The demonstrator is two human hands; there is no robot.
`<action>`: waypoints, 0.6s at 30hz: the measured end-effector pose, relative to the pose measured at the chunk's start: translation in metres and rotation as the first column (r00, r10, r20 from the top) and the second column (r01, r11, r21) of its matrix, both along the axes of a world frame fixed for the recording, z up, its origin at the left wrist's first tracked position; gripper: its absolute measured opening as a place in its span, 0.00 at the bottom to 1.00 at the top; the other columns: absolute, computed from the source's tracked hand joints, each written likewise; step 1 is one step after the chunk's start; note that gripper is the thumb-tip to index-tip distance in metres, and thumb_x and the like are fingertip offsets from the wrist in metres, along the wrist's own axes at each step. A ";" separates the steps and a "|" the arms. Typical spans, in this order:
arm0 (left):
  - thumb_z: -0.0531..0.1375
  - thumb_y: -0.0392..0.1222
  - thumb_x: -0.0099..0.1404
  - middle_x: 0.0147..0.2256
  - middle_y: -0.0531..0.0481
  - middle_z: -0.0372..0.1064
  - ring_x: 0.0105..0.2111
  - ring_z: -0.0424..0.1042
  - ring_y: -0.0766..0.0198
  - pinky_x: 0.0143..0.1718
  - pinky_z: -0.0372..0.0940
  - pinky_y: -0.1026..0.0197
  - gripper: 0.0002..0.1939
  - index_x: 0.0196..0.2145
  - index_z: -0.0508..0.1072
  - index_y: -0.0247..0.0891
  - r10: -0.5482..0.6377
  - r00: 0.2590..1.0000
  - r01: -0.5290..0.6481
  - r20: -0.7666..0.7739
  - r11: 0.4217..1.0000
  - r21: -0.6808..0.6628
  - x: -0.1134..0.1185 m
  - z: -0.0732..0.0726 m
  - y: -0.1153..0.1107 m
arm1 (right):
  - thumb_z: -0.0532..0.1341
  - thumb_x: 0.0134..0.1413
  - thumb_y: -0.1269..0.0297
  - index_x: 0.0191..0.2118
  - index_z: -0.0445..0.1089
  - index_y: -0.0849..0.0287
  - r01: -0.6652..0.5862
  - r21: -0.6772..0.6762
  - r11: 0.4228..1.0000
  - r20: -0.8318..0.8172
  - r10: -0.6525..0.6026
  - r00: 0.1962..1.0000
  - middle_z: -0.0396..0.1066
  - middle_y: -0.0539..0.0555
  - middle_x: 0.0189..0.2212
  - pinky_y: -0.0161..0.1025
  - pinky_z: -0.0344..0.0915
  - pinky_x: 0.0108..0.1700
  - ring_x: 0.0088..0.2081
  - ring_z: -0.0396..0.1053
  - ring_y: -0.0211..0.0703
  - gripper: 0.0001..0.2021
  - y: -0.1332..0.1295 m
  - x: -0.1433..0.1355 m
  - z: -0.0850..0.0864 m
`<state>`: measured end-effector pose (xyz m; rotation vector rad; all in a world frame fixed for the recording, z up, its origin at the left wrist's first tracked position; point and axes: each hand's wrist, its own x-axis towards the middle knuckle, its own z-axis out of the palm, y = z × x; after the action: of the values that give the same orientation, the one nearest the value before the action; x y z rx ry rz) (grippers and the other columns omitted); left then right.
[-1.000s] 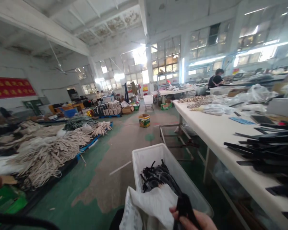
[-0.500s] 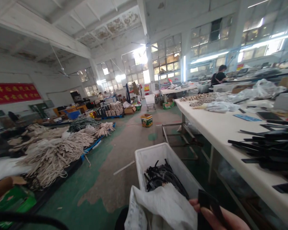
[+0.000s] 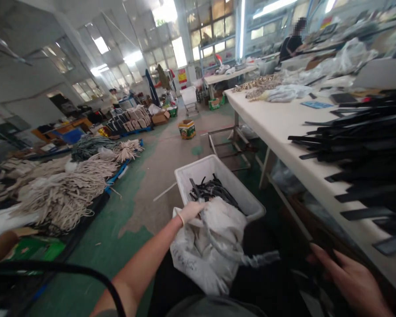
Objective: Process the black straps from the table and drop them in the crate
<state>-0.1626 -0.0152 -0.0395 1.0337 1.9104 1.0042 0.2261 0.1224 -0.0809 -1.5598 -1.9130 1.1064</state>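
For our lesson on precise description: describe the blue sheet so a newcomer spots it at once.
Find the long white table at right. Past its black strips, beside a dark flat rectangle, lies a thin blue sheet. Bright blue with pale marks, it stands out from that dark neighbour.

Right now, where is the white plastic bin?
In the head view, the white plastic bin sits low, right of centre, just beyond the white sack and left of the long table.
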 end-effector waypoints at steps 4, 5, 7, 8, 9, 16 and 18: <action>0.50 0.61 0.64 0.40 0.38 0.74 0.40 0.74 0.54 0.40 0.68 0.57 0.27 0.46 0.71 0.35 0.185 0.978 -0.187 0.094 0.982 0.016 -0.043 0.015 0.068 | 0.55 0.49 0.42 0.30 0.77 0.59 0.066 0.011 0.998 -0.104 -0.065 0.992 0.77 0.58 0.30 0.39 0.67 0.23 0.20 0.70 0.43 0.25 0.011 -0.057 0.012; 0.47 0.61 0.66 0.46 0.37 0.72 0.43 0.74 0.55 0.41 0.68 0.57 0.29 0.51 0.67 0.36 0.233 0.967 -0.237 0.104 0.971 0.028 -0.051 0.019 0.081 | 0.55 0.51 0.43 0.34 0.77 0.60 0.059 0.014 0.998 -0.158 -0.056 0.986 0.78 0.59 0.34 0.38 0.67 0.23 0.21 0.70 0.42 0.25 0.019 -0.073 0.012; 0.42 0.59 0.68 0.56 0.39 0.64 0.51 0.69 0.57 0.45 0.66 0.58 0.29 0.58 0.59 0.40 0.321 0.942 -0.327 0.094 0.943 0.058 -0.058 0.023 0.100 | 0.54 0.54 0.45 0.42 0.76 0.62 0.021 0.001 1.000 -0.243 -0.020 0.970 0.76 0.60 0.42 0.35 0.67 0.22 0.25 0.71 0.42 0.25 0.032 -0.100 0.010; 0.40 0.57 0.69 0.58 0.40 0.62 0.54 0.67 0.59 0.47 0.65 0.59 0.28 0.59 0.57 0.41 0.345 0.935 -0.351 0.081 0.934 0.066 -0.056 0.022 0.103 | 0.54 0.55 0.47 0.46 0.74 0.62 -0.004 -0.027 1.000 -0.250 -0.003 0.968 0.75 0.60 0.45 0.33 0.67 0.22 0.27 0.72 0.41 0.25 0.037 -0.110 0.006; 0.39 0.55 0.70 0.58 0.40 0.62 0.54 0.66 0.60 0.48 0.64 0.60 0.27 0.59 0.58 0.40 0.349 0.935 -0.353 0.068 0.934 0.063 -0.052 0.018 0.102 | 0.54 0.56 0.48 0.49 0.73 0.62 -0.025 -0.054 0.998 -0.252 0.011 0.968 0.74 0.60 0.46 0.33 0.66 0.22 0.27 0.72 0.41 0.25 0.040 -0.117 0.003; 0.63 0.65 0.45 0.14 0.44 0.63 0.34 0.74 0.44 0.43 0.65 0.47 0.27 0.13 0.69 0.36 0.059 0.995 -0.078 -0.085 0.967 -0.243 0.040 -0.030 0.011 | 0.52 0.54 0.44 0.50 0.71 0.63 -0.267 -0.349 0.898 -0.339 0.145 0.930 0.76 0.61 0.40 0.39 0.72 0.25 0.29 0.74 0.47 0.29 -0.019 -0.110 -0.035; 0.73 0.57 0.26 0.11 0.45 0.57 0.34 0.72 0.30 0.43 0.62 0.34 0.27 0.06 0.59 0.40 0.027 0.985 -0.079 -0.171 0.950 -0.301 0.054 -0.051 -0.008 | 0.49 0.53 0.41 0.47 0.74 0.59 -0.304 -0.388 0.870 -0.306 0.190 0.933 0.77 0.61 0.38 0.43 0.73 0.26 0.36 0.76 0.56 0.31 -0.039 -0.107 -0.062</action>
<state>-0.1088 -0.0232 -0.0904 0.9097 2.1574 0.6358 0.1189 0.0839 -0.1428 -1.3018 -1.8045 1.8549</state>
